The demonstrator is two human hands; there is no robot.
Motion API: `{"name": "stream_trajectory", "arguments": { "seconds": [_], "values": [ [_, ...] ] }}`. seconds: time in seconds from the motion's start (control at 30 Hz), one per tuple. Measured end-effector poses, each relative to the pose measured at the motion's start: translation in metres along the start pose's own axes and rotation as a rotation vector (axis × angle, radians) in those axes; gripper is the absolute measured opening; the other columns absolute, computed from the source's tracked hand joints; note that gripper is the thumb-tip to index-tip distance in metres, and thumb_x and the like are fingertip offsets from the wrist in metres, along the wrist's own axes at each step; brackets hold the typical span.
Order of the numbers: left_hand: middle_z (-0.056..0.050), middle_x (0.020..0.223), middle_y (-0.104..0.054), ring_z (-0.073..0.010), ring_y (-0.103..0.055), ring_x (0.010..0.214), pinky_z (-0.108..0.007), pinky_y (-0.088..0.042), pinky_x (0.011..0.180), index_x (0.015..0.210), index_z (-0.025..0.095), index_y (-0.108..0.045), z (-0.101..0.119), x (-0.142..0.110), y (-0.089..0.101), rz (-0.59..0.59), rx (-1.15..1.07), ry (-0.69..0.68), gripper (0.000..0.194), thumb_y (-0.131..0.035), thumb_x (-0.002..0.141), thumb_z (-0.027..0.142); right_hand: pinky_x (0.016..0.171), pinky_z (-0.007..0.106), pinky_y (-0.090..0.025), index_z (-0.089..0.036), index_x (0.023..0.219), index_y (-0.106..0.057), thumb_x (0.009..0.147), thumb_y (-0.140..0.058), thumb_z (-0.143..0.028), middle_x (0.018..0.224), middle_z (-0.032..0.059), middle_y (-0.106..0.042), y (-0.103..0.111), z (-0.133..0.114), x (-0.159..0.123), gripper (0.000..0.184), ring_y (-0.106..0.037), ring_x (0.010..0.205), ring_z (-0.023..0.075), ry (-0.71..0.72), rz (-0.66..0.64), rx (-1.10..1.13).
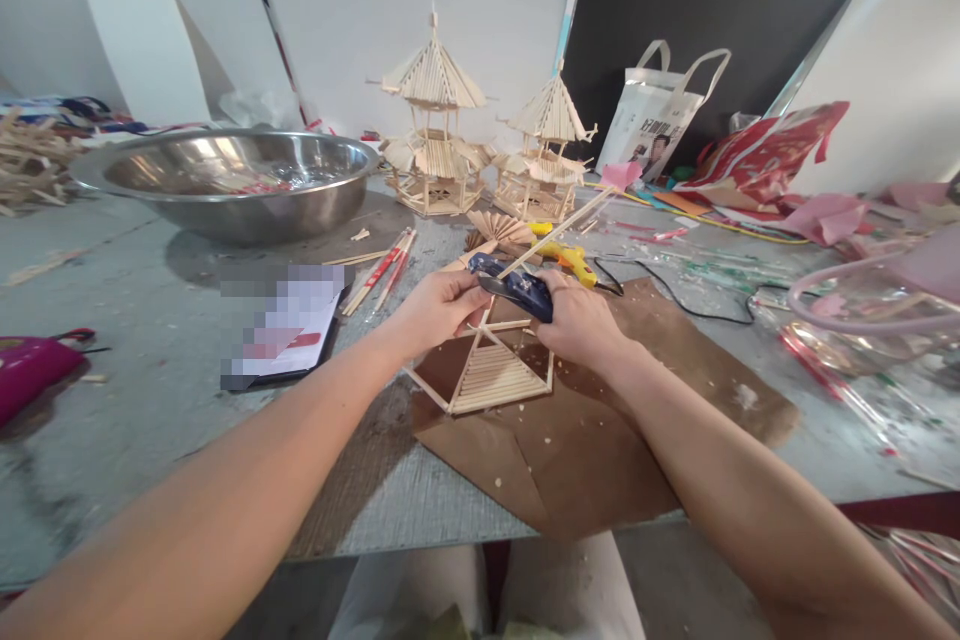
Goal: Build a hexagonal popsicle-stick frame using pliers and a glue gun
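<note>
My right hand (581, 320) is wrapped around a dark blue hand tool (529, 293), whose exact kind I cannot make out. A thin wooden stick (559, 235) slants up to the right from the tool's front end. The fingers of my left hand (439, 310) are pinched at that end, where the stick's lower tip meets them; the contact is partly hidden. Below both hands lies a flat frame of wooden sticks (499, 375), with one triangular section filled by parallel sticks. It rests on a brown sheet (600, 465).
Two stick-built pagodas (433, 160) (544, 160) stand at the back. A metal basin (225, 170) and a phone (292, 330) are on the left. Red-wrapped sticks (386, 270) lie beside the phone. A yellow glue gun (570, 260) and its black cord are behind my right hand.
</note>
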State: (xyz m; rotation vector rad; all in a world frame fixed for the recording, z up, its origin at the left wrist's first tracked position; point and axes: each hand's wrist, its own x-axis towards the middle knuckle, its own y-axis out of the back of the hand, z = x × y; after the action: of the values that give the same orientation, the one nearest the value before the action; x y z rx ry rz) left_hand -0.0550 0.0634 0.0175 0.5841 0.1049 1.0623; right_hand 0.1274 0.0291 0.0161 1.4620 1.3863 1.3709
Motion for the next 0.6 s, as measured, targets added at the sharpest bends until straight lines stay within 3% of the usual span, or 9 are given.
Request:
{"name": "stream_trajectory", "arguments": {
  "seconds": [0.6],
  "values": [
    [0.004, 0.044, -0.045, -0.0047, -0.04, 0.035, -0.018, -0.032, 0.038, 0.056, 0.016, -0.045, -0.0047, 0.0001, -0.0001, -0.084, -0.088, -0.016, 0.036, -0.045, 0.077, 0.046, 0.076, 0.033, -0.043, -0.018, 0.115, -0.045, 0.066, -0.048, -0.026, 0.104, 0.0104, -0.06, 0.0009, -0.0005, -0.0005, 0.05, -0.057, 0.092, 0.0242, -0.001, -0.024, -0.032]
  ]
}}
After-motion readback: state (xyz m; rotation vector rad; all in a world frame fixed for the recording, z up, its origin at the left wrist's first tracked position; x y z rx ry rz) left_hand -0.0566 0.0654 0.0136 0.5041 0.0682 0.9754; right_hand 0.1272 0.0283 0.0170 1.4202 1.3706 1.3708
